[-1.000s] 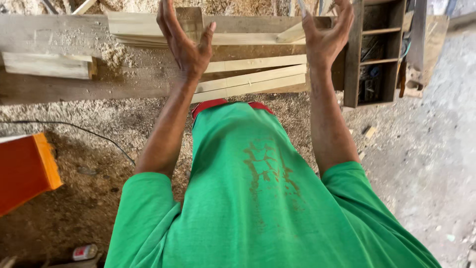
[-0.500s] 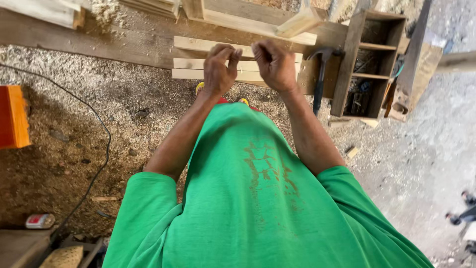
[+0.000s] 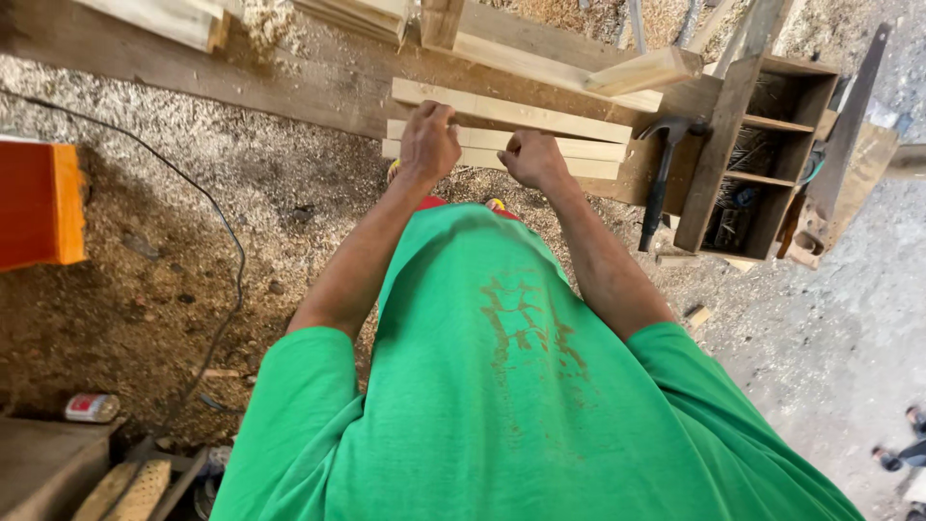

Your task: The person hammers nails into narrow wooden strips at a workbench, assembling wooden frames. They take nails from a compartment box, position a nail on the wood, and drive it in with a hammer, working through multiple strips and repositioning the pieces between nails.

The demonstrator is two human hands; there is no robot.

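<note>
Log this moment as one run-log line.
left hand: fist on wood strips | right hand: fist on same strips | hammer: beside, untouched | floor: sawdust, cable

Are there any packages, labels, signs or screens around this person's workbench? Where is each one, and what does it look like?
Small can: lying on its side on the sawdust ground at lower left, cylindrical, with a red and white label.
Orange box: at the left edge, blocky, bright orange; whether it is packaging cannot be told.
Green shirt: worn by the person, with a faded brownish print down the back.
No signs or screens show.

Sawdust-strewn dirt floor, a long wooden workbench, and a small wooden shelf unit in daylight.
</note>
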